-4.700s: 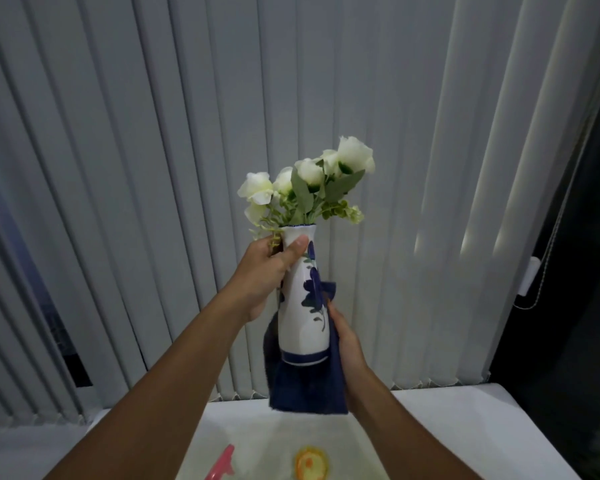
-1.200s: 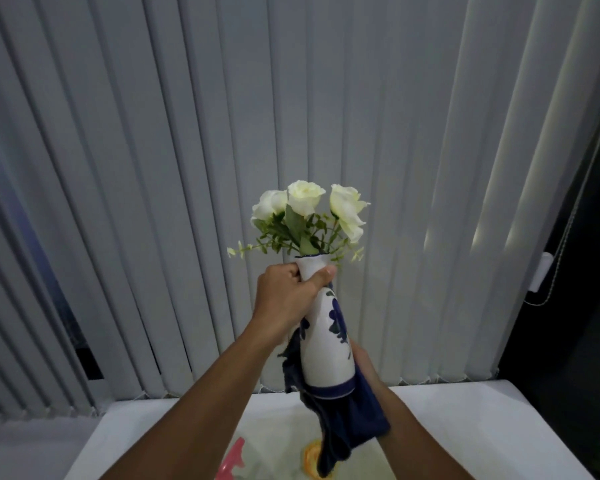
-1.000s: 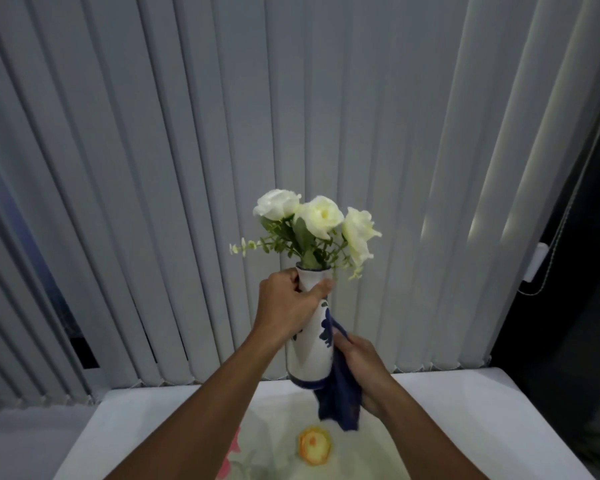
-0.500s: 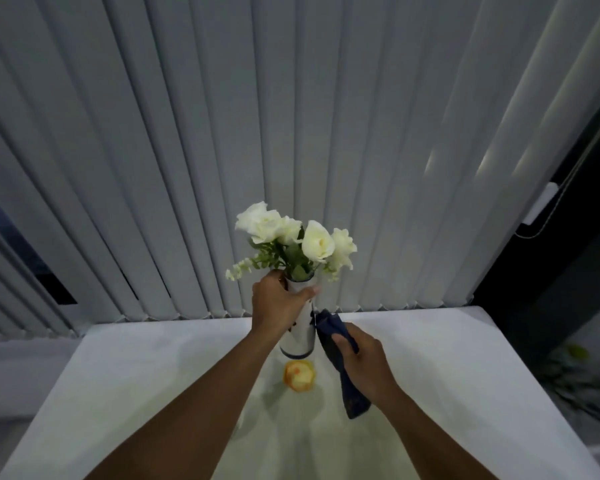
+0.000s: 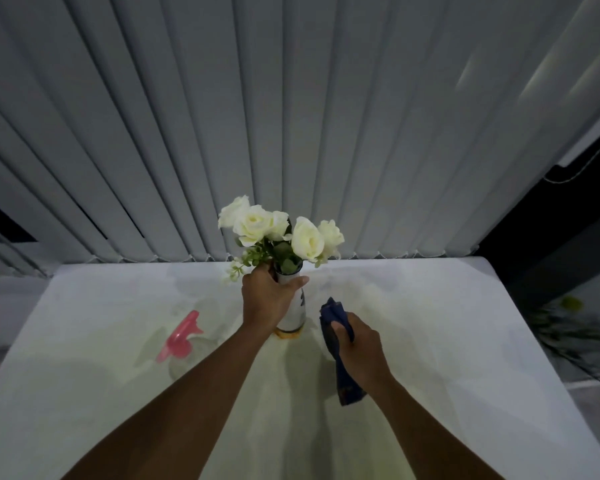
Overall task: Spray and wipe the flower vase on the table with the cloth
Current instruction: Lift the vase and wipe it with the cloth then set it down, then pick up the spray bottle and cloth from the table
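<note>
The white vase (image 5: 296, 313) with blue leaf pattern holds white roses (image 5: 279, 228) and stands upright on a yellow spot of the white table (image 5: 430, 323). My left hand (image 5: 269, 297) grips the vase around its neck. To the vase's right, clear of it, my right hand (image 5: 359, 341) is closed around a dark blue cloth (image 5: 340, 358), which hangs down toward the table. A spray bottle with a pink trigger head (image 5: 179, 337) and clear body lies to the left of the vase.
Grey vertical blinds (image 5: 291, 116) hang right behind the table's far edge. A dark gap and floor with blurred greenery (image 5: 568, 323) lie beyond the table's right edge.
The vase came down from mid-air onto the table. My right hand with the cloth has moved off the vase to its right. The view has tilted down, showing the spray bottle.
</note>
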Demonstrator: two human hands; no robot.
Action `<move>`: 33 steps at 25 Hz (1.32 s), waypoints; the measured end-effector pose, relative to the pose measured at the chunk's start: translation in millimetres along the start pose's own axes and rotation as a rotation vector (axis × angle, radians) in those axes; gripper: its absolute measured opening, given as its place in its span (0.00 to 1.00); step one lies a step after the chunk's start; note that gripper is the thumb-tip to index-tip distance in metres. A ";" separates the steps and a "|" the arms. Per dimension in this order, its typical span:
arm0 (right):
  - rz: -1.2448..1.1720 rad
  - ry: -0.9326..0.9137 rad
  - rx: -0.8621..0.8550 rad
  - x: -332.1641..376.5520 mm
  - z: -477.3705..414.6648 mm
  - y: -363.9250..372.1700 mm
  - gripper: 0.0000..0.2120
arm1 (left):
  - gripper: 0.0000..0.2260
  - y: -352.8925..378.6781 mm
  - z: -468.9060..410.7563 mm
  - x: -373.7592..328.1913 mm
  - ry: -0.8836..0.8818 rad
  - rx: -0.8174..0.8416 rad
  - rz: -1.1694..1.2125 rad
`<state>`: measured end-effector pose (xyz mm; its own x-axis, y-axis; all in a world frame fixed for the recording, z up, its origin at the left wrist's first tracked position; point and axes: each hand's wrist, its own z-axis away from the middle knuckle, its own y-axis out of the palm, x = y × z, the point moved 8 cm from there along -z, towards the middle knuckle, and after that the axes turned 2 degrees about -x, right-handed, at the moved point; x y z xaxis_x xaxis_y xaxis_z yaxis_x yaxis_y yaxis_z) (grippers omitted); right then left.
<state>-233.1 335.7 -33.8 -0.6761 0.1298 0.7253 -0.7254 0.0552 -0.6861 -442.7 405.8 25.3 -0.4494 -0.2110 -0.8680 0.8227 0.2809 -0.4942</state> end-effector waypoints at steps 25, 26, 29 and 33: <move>0.305 0.020 0.378 -37.9 52.7 123.4 0.29 | 0.19 -73.6 -52.9 55.6 0.143 0.913 -0.760; 0.317 0.037 0.374 -36.4 50.9 123.5 0.28 | 0.20 -92.5 -63.1 73.9 0.149 0.908 -0.766; 0.327 0.078 0.362 -35.6 45.8 124.9 0.26 | 0.23 -131.8 -56.7 128.4 0.179 0.956 -0.734; 0.393 0.049 0.338 -24.8 49.9 121.8 0.28 | 0.29 -134.5 -10.4 159.5 0.192 0.830 -0.395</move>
<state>-311.1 289.8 -132.5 -0.9047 0.1229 0.4079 -0.4249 -0.3287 -0.8435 -628.7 344.1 -47.2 -0.7383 0.0302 -0.6739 0.5498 -0.5519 -0.6271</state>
